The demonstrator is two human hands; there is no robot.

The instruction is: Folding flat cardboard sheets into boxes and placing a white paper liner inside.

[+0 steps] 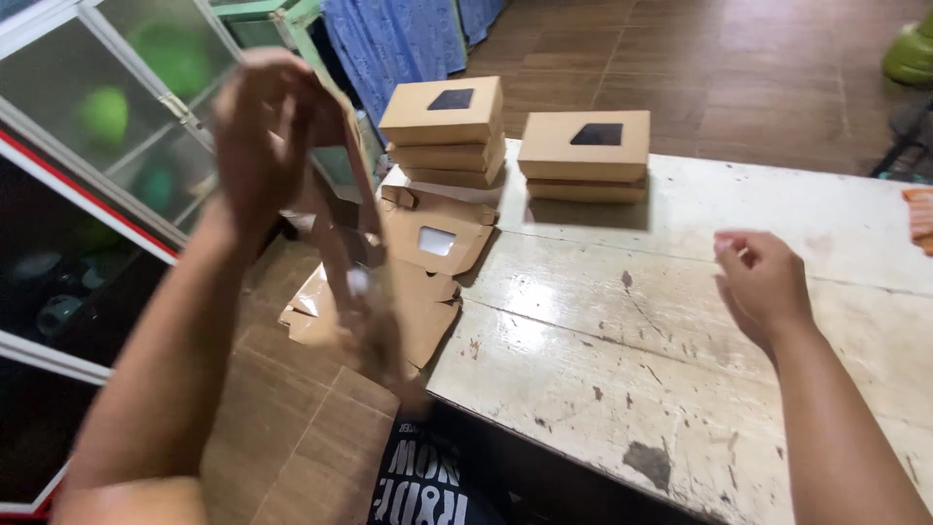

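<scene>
A flat, unfolded brown cardboard box blank [355, 262] hangs edge-on from the raised left hand [262, 136], which pinches its top end between fingers and thumb; the blank is blurred, so its folds are hard to make out, but a small pale window cut-out shows partway down it. It dangles beyond the table's left edge, in front of a loose pile of more flat blanks [428, 262] that lies just to the right of the left hand and lower, spilling over the corner of the white, scuffed table [622, 369]; the topmost blank of that pile shows a pale window opening. Beyond the pile, further from the person, stands a stack of three folded boxes [445, 131], brown with a dark square window in the top lid, and just to its right a lower stack of two boxes [585, 154] of the same kind, the two stacks close but not touching. The right hand [763, 287] hovers over the bare table well to the right of the blank, fingers curled loosely inward and holding nothing, well apart from both stacks. To the left of the left hand is a glass-fronted cabinet [107, 126] with green shapes behind the panes, and beyond it blue cloth [394, 39] hangs down to a brown tiled floor [758, 68]. An orange thing [918, 219] shows at the table's far right edge, too cropped to identify.
</scene>
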